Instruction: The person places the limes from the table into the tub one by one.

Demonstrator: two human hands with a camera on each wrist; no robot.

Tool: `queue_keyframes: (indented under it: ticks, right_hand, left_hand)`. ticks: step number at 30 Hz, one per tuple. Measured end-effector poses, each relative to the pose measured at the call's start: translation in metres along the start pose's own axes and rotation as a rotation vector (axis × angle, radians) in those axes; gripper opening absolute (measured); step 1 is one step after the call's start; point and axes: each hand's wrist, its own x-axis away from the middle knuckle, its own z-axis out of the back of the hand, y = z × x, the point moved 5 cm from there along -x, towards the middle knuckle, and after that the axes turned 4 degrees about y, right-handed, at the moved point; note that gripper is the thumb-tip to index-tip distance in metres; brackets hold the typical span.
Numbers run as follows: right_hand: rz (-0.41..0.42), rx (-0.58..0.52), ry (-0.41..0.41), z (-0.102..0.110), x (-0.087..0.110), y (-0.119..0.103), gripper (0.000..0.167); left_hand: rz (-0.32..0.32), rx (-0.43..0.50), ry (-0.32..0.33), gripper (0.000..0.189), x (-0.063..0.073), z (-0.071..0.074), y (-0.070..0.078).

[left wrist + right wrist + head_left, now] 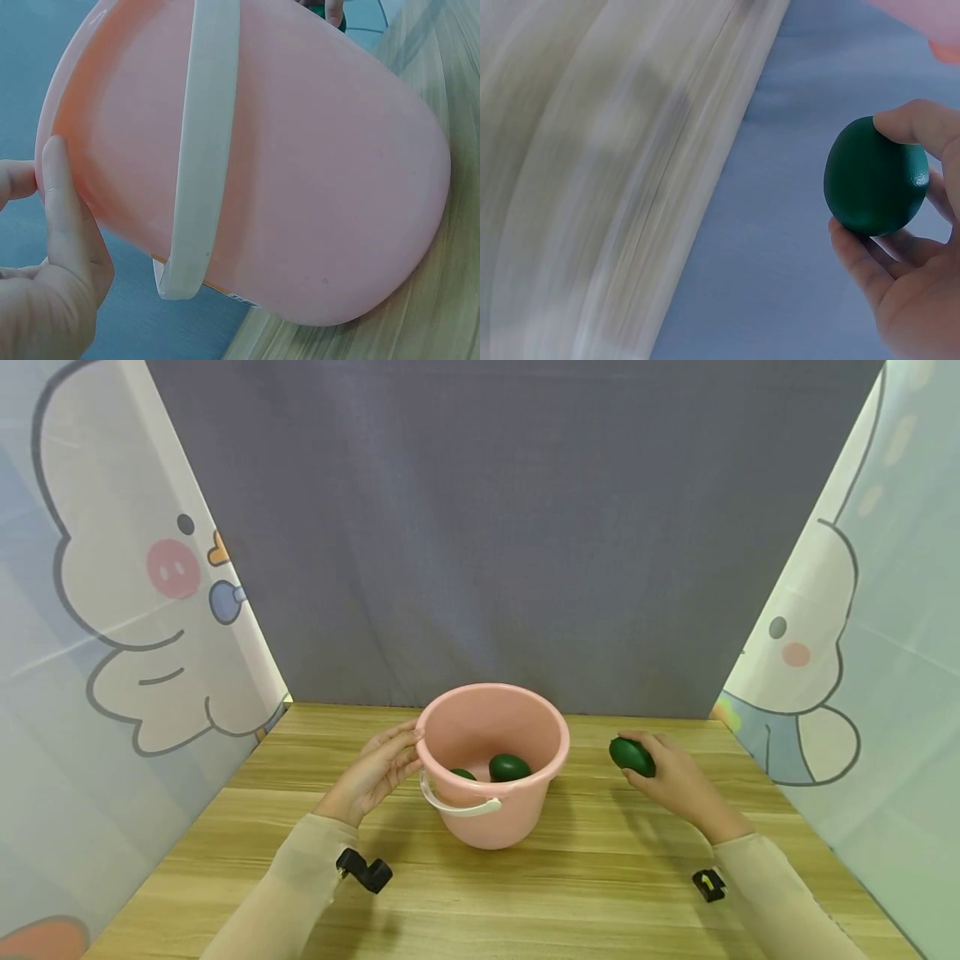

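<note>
A pink bucket (525, 806) stands upright in front of me, its white handle (457, 810) hanging down on the near side. Inside lie two dark green egg-shaped objects (510, 767), one partly hidden by the near wall. My left hand (378, 768) holds the bucket at its left rim; in the left wrist view, thumb and fingers (64, 202) meet the rim and outer wall. To the right of the bucket, my right hand (671, 777) grips another glossy dark green egg-shaped object (876, 176) between thumb and fingers, above the table.
The wood-grain table (600, 893) reaches back to a grey cloth backdrop (502, 527). Pale curtains with cartoon figures (165, 568) hang on both sides. A small black device sits at each wrist.
</note>
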Motion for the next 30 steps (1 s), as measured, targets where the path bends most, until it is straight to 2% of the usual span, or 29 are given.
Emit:
queue_keyframes:
  ticks: [8, 20, 30]
  right_hand:
    - [0.023, -0.022, 0.016, 0.001, -0.004, -0.008, 0.058]
    - [0.129, -0.010, 0.144, 0.006, -0.008, -0.024, 0.058]
    - [0.149, -0.005, 0.182, 0.009, -0.010, -0.030, 0.058]
  left_hand:
    - [-0.003, 0.001, 0.001, 0.054, 0.000, 0.000, 0.000]
    - [0.002, -0.004, 0.004, 0.054, -0.002, 0.001, -0.001]
    - [0.006, 0.002, -0.002, 0.054, -0.003, 0.002, -0.002]
